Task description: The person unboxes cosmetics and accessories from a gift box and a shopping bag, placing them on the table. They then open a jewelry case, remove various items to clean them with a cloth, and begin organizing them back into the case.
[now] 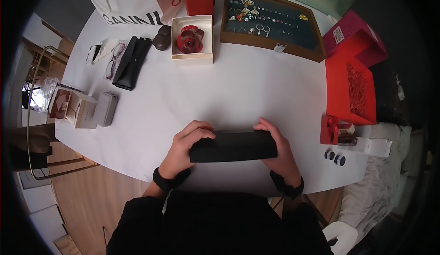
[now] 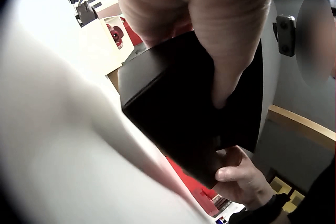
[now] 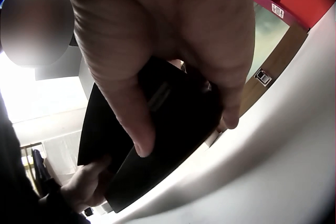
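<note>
A long, angular black case (image 1: 233,146) is held level between both hands, close in front of the person's body. My left hand (image 1: 182,146) grips its left end, fingers curled over the far edge. On the other end, my right hand (image 1: 280,153) holds it the same way. Seen from the left wrist, the black case (image 2: 168,98) has folded panels, and the left thumb presses on its near face. The right wrist view shows a small pale marking on the black case (image 3: 178,124) beside the right thumb. Its inside is hidden.
Behind the hands stand an open box with a red flower (image 1: 190,39) and a glass-topped jewellery case (image 1: 270,21). Leftward lie a black pouch (image 1: 132,62), eyeglasses (image 1: 114,60) and a grey case (image 1: 106,109). An open red box (image 1: 339,85) and small jars (image 1: 339,159) are at right.
</note>
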Demonstrator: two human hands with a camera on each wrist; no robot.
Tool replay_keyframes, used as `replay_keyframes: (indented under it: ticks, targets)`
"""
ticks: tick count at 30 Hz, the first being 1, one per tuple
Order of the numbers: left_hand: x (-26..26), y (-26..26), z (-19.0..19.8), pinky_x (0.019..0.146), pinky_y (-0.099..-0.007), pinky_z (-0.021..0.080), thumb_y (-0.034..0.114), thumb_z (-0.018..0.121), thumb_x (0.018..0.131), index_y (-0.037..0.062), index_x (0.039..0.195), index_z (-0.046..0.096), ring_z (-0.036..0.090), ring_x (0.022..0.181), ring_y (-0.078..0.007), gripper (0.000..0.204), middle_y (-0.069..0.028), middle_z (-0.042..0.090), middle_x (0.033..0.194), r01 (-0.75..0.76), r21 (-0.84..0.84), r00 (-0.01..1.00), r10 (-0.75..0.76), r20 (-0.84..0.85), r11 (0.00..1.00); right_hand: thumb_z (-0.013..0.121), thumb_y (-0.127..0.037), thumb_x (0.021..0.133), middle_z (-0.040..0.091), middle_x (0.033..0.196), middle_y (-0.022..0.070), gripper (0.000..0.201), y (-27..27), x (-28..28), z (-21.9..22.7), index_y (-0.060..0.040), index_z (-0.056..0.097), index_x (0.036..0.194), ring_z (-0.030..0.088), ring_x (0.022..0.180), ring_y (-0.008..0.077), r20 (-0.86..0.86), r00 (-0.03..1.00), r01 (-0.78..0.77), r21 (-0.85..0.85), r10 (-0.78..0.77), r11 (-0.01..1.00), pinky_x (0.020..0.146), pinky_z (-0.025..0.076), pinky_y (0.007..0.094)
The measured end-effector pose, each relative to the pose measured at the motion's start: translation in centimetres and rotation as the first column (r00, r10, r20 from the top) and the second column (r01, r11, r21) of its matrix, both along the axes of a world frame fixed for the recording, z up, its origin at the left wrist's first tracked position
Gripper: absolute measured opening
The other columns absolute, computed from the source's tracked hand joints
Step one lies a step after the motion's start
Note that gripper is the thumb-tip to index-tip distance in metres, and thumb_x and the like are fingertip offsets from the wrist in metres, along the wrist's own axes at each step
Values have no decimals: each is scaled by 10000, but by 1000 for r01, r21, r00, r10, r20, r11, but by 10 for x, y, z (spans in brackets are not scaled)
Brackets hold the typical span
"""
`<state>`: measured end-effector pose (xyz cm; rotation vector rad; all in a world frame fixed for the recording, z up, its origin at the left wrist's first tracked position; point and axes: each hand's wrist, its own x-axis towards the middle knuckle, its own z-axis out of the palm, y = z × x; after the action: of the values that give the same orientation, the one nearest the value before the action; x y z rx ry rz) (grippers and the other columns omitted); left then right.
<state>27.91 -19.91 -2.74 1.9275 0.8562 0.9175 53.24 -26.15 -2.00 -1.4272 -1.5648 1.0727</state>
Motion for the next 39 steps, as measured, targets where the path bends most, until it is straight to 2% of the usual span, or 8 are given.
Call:
replay_keyframes:
  ticks: [10,12,18,20,25,31,35,39]
  targets:
    - [-5,14,22,640,-289,473,136,664,855,-21,919,651,596,727,-174,170,-104,645,816,-176,-239,964,119,-236,955,728,-40,721,589,988,95,334,-4,-12,21,-46,556,1007,622,863,262,333,886,292,142,-323,946,721,519,337]
    - [-3,16,21,609,-299,477,168,673,850,-12,943,636,600,676,-197,206,-112,640,796,-234,-221,942,165,-291,947,676,-47,739,569,897,89,155,0,-21,19,-39,568,850,616,734,260,452,892,-92,226,-21,970,607,515,350]
    - [-12,4,3,600,-272,468,164,698,835,-19,1182,512,602,655,-133,434,-117,663,774,-314,-456,942,212,-260,833,595,-17,710,497,762,105,55,10,-51,3,-37,604,760,609,693,252,788,596,-319,58,153,946,557,502,352]
    - [-21,2,-8,573,-254,448,151,681,855,-22,1034,551,543,601,-95,281,-72,618,684,-288,-540,944,139,-301,790,596,-16,707,491,757,106,43,15,-57,4,-37,607,743,606,723,258,846,498,-377,13,191,926,569,504,359]
    - [-46,7,-14,621,-232,447,140,562,942,42,797,472,469,657,-45,196,28,486,692,-175,-600,985,134,-113,781,681,-64,734,593,967,135,96,29,-64,42,-25,600,767,570,1005,327,564,816,-371,338,129,865,769,512,380]
    - [-128,3,23,681,-252,467,211,466,986,81,820,421,460,770,-49,216,39,454,787,-325,-691,910,412,-43,645,625,22,792,603,1127,167,59,53,-57,56,21,587,837,631,1006,312,90,917,-395,88,388,914,810,515,348]
    - [-209,-35,17,779,-285,496,254,508,967,85,1203,522,552,971,-107,290,-21,589,1028,-538,-684,724,686,-76,493,577,12,850,638,1054,159,72,69,-68,60,64,599,893,663,931,192,-46,949,-314,-45,312,948,722,530,248]
    - [-276,-86,10,739,-280,510,272,477,975,111,1287,479,598,936,-93,350,-2,612,1104,-663,-656,532,844,-72,362,576,-33,866,651,767,109,89,93,-97,56,52,585,892,666,680,147,62,977,-190,-198,206,961,605,487,231]
